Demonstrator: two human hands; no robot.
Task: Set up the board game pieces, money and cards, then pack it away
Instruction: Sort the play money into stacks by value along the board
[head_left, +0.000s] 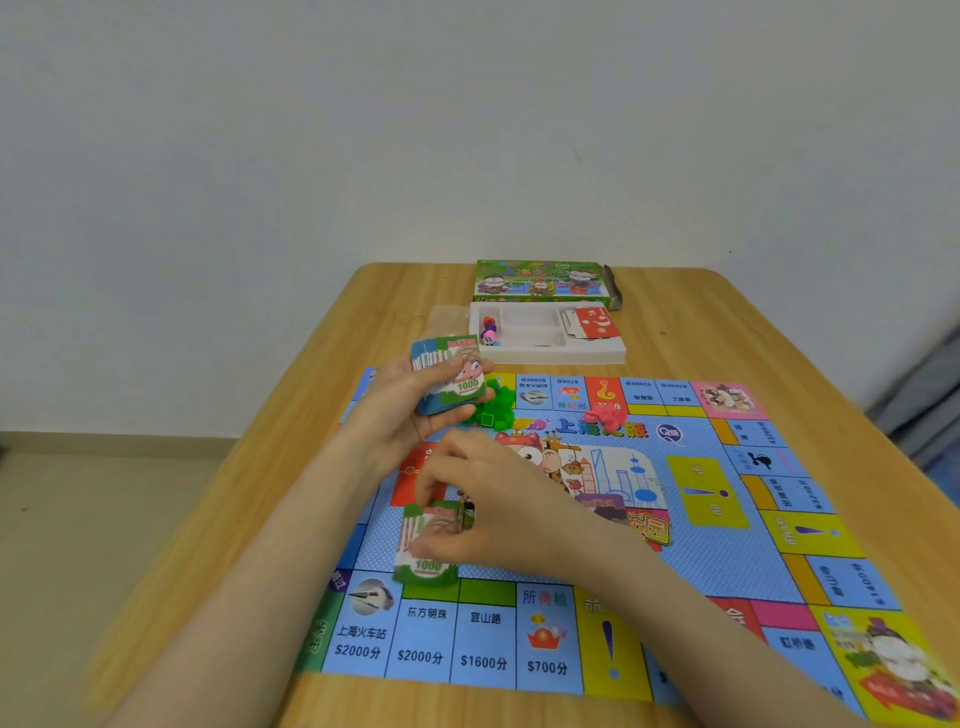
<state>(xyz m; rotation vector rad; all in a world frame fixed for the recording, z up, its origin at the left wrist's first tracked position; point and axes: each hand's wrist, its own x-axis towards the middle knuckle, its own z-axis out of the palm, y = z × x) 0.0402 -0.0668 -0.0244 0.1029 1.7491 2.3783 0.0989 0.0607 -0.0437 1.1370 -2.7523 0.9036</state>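
Blue board (691, 561), green money notes (427, 545), green houses (498, 408).

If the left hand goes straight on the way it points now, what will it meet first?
Probably the white tray, at its end with the coloured tokens; depth is unclear.

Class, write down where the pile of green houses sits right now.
In the head view, the green houses sit near the far edge of the board, beside the left hand holding the money stack, with the red pieces further right.
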